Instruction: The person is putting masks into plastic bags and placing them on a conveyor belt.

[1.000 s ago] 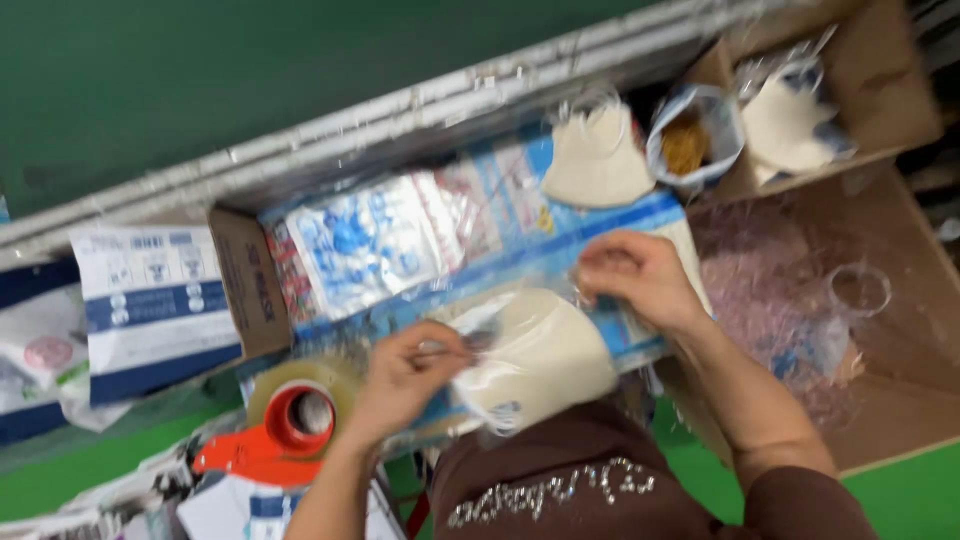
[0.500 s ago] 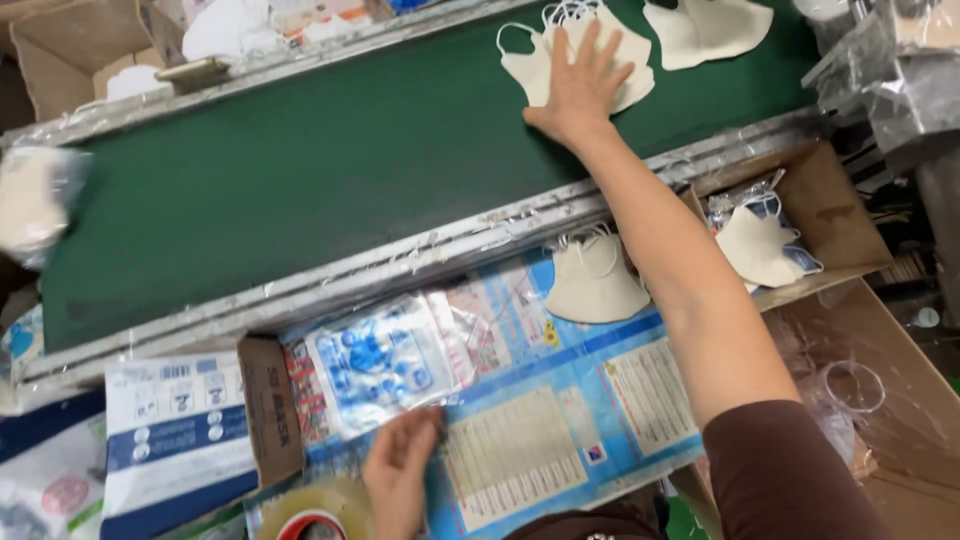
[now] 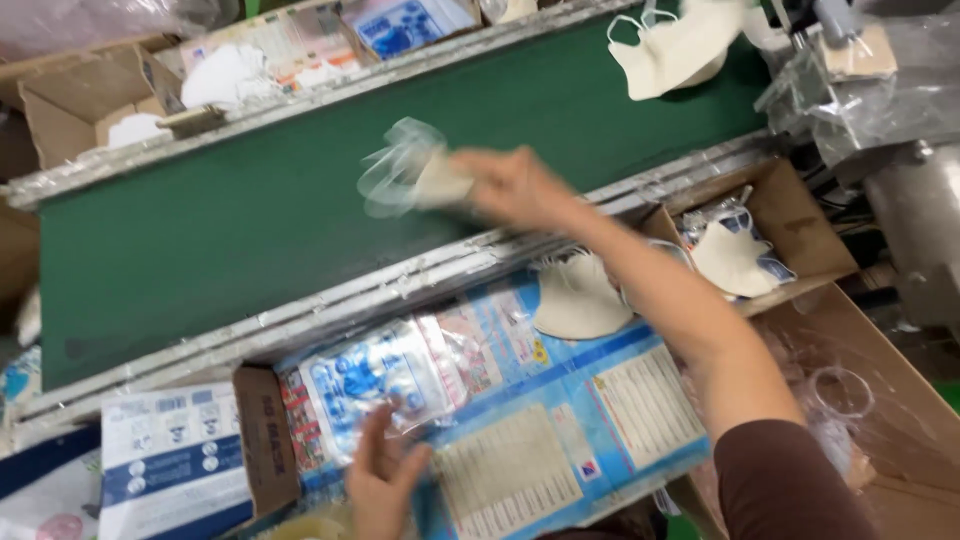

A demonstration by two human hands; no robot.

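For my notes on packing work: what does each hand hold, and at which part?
The right hand grips a mask in a clear bag at its right end, over the belt. The left hand only touches the printed bags.

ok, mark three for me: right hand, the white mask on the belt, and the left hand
right hand (image 3: 520, 185), head view, on the back of the hand, over the green belt.
white mask (image 3: 670, 50), head view, on the middle of its cup, top right of the belt.
left hand (image 3: 385, 475), head view, on the palm, at the clear packets.
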